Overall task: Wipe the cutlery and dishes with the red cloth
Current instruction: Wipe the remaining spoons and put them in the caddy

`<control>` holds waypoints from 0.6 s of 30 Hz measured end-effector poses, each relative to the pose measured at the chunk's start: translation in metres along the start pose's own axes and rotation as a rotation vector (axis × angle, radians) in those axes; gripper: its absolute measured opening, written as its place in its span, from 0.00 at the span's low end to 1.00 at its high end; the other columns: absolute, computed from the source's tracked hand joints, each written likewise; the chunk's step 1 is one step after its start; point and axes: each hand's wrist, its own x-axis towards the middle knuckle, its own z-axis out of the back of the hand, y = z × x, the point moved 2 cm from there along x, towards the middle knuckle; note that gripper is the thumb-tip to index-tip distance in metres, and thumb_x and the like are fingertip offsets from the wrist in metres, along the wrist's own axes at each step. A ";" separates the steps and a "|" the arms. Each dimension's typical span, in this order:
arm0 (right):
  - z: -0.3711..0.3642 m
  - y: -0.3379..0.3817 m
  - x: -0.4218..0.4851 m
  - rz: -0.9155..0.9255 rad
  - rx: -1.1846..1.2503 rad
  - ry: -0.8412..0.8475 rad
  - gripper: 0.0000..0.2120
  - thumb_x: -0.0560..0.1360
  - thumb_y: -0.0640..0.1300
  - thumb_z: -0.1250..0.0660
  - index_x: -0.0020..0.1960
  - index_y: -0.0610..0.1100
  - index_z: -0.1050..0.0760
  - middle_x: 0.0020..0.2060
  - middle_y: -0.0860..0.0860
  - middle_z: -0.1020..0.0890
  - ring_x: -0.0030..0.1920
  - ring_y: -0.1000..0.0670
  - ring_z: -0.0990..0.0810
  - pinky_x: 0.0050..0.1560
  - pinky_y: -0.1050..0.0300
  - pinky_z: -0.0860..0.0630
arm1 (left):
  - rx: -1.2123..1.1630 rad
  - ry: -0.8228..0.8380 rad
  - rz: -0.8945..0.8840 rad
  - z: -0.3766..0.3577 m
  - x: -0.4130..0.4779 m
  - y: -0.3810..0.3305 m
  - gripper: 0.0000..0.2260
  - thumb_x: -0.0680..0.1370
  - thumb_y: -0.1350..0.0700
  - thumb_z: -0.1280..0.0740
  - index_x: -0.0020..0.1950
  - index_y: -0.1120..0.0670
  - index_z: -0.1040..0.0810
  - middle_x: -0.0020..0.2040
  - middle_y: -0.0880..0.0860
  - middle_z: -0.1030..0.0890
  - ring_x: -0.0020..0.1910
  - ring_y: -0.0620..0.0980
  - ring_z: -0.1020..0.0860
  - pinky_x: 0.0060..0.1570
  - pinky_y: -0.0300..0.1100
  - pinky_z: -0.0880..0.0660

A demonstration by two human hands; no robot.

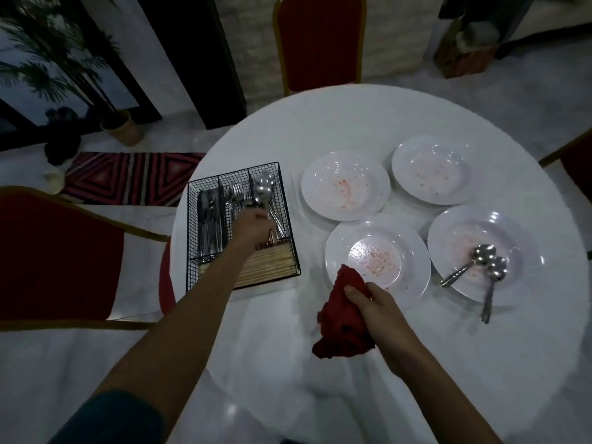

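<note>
My right hand (373, 302) grips the crumpled red cloth (344, 322) at the near rim of a stained white plate (413, 267). My left hand (254, 227) reaches into the black wire cutlery caddy (192, 219) and holds the handle of a large spoon (264, 187) in its right compartment. Three more stained white plates sit on the round white table (352, 123): one in the middle (344, 185), one at the back right (431, 169), one at the right (512, 238) with two spoons (480, 267) lying in it.
The caddy also holds knives (208, 219), forks (235, 195) and wooden chopsticks (269, 265). Red chairs stand at the far side (320, 43), at the left (57, 257) and at the right edge (576, 168). A patterned rug (128, 177) and a potted plant (123, 126) are on the floor at the left.
</note>
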 end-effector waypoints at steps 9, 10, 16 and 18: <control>0.031 -0.009 -0.001 -0.039 0.106 -0.036 0.11 0.81 0.49 0.33 0.59 0.44 0.21 0.50 0.43 0.13 0.51 0.39 0.13 0.60 0.37 0.19 | 0.252 -0.083 -0.167 -0.029 0.001 0.016 0.06 0.77 0.58 0.28 0.52 0.59 0.19 0.50 0.56 0.17 0.46 0.51 0.23 0.46 0.40 0.30; 0.036 -0.010 -0.004 -0.040 0.119 -0.035 0.11 0.81 0.48 0.33 0.59 0.44 0.21 0.50 0.42 0.13 0.51 0.39 0.13 0.60 0.36 0.20 | 0.249 -0.097 -0.184 -0.033 -0.004 0.017 0.11 0.77 0.59 0.29 0.58 0.61 0.19 0.55 0.56 0.17 0.49 0.52 0.21 0.50 0.41 0.27; 0.076 -0.022 -0.019 -0.062 0.202 -0.030 0.15 0.81 0.48 0.34 0.63 0.40 0.24 0.51 0.37 0.14 0.52 0.35 0.14 0.59 0.30 0.21 | 0.081 -0.069 -0.234 -0.063 -0.069 0.000 0.10 0.79 0.62 0.32 0.59 0.58 0.18 0.56 0.54 0.17 0.51 0.46 0.22 0.51 0.37 0.28; 0.094 -0.024 -0.027 -0.060 0.237 -0.017 0.15 0.83 0.46 0.36 0.64 0.37 0.26 0.51 0.36 0.14 0.51 0.34 0.14 0.57 0.33 0.20 | 0.027 0.004 -0.227 -0.081 -0.095 -0.011 0.09 0.79 0.60 0.32 0.59 0.56 0.18 0.55 0.52 0.17 0.52 0.47 0.21 0.55 0.42 0.24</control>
